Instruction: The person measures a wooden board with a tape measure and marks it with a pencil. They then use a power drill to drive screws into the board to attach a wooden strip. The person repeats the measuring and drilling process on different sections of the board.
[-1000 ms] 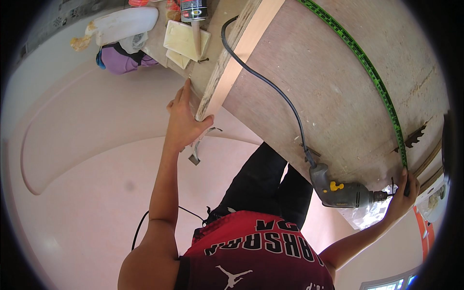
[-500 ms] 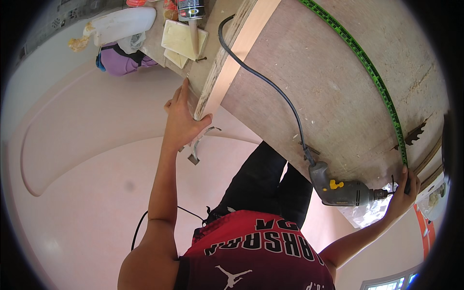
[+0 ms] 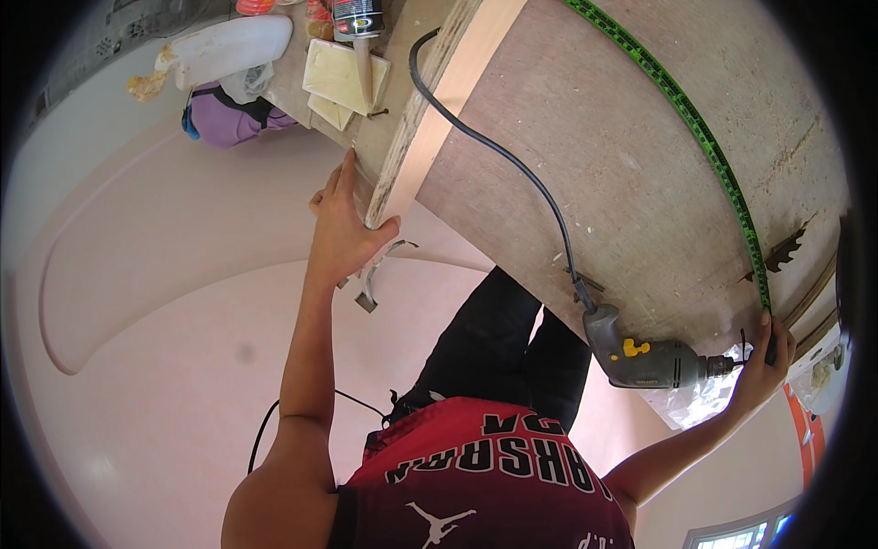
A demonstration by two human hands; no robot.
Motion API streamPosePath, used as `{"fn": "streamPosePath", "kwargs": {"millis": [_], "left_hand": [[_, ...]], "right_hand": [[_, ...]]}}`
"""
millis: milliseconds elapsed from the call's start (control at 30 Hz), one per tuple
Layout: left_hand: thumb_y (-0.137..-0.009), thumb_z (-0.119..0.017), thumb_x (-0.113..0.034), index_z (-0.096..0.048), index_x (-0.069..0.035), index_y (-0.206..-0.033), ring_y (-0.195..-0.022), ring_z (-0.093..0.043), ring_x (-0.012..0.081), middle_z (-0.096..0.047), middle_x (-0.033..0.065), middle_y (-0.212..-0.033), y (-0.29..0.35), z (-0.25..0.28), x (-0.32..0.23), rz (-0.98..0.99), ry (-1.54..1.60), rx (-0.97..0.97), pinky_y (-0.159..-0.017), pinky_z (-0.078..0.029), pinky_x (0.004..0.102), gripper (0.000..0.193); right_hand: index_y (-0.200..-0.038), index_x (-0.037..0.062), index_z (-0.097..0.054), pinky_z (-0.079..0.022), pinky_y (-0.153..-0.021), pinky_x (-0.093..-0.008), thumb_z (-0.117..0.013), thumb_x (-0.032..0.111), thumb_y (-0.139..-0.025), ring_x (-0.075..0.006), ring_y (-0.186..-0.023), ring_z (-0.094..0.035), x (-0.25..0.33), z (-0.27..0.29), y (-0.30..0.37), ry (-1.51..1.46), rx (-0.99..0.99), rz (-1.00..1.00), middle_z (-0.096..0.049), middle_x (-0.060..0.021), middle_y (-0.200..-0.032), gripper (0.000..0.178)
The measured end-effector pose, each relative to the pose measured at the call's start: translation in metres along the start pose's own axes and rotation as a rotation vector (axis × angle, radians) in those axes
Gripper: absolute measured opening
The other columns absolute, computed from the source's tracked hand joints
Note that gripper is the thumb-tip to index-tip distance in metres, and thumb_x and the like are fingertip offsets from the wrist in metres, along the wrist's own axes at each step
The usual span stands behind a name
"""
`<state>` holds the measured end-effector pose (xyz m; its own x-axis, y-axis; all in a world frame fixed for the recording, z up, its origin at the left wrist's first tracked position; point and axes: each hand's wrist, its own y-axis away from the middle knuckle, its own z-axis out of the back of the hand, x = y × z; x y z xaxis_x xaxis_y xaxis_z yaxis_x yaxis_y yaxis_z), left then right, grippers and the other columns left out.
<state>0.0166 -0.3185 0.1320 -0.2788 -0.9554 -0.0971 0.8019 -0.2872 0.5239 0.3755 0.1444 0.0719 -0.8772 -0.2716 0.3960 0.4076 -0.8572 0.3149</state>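
A long wooden board (image 3: 447,108) with a rough layered edge lies across the worktable. My left hand (image 3: 346,229) spans its near end, thumb on the right side and fingers stretched along the left. At the far right, a curved green measuring tape (image 3: 700,130) runs down the tabletop to my right hand (image 3: 766,361). Its end is pinched there between thumb and fingers; a dark part shows in the hand, partly hidden. A grey power drill (image 3: 649,363) with a yellow switch lies beside that hand at the table edge, its chuck toward the fingers.
The drill's black cord (image 3: 512,157) loops over the board. A toothed blade piece (image 3: 782,256) lies by the tape. Beyond my left hand are cream tiles (image 3: 343,78), a can (image 3: 357,18) and a white bottle (image 3: 233,48). A metal clamp-like piece (image 3: 368,291) hangs below the board's end.
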Motion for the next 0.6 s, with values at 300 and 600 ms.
{"fn": "streamPosePath", "kwargs": {"millis": [300,600], "left_hand": [[-0.066,-0.085,-0.026,-0.029,0.009,-0.157,-0.137,-0.050,0.0399,-0.048,0.0309,-0.148,0.0006,-0.0014,0.0035,-0.005,-0.004,0.012,-0.118,-0.023,0.0549,0.112],[-0.069,-0.087,-0.031,-0.029,0.009,-0.157,-0.138,-0.048,0.0415,-0.048,0.0306,-0.149,0.0025,0.0043,0.0035,-0.071,-0.017,0.022,-0.119,-0.023,0.0529,0.113]], "right_hand": [[-0.111,0.0011,-0.076,-0.050,-0.094,-0.0343,-0.074,0.033,-0.099,-0.0190,-0.104,-0.063,-0.0016,-0.0007,-0.0003,-0.021,0.003,-0.002,-0.065,-0.0044,-0.112,0.034],[-0.106,-0.0002,-0.074,-0.049,-0.090,-0.0306,-0.075,0.027,-0.098,-0.0159,-0.100,-0.061,-0.0037,0.0016,0.0024,-0.064,-0.004,0.009,-0.063,-0.0027,-0.108,0.029]]}}
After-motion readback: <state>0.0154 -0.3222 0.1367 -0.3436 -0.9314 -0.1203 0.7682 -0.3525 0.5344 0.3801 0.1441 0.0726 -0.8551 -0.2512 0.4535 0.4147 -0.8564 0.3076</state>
